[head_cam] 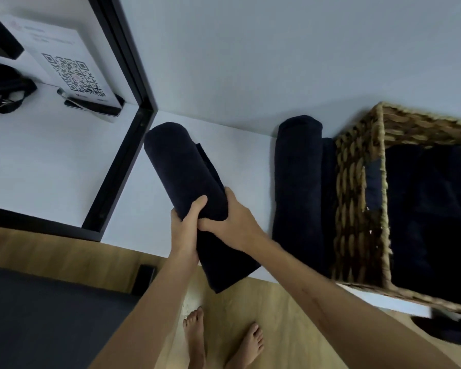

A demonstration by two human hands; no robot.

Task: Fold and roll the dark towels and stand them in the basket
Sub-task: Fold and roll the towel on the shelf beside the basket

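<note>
1. The light over my white shelf (250,161) is soft, even and cool; I cannot tell where it comes from.
2. Shadows on the shelf are faint, with only a thin dark edge under the rolled towel (181,169) that my hands grip.
3. The towel's dark cloth swallows detail, so its folds read as one flat, near-black mass.
4. Right of the towel, the basket (357,198) is smeared by motion blur, and its inside is almost black.
5. Left of the towel, the QR sign (72,73) is soft and slightly blurred.
6. Wide-angle distortion bends straight edges and tilts the whole view away from the towel toward the corners.
</note>
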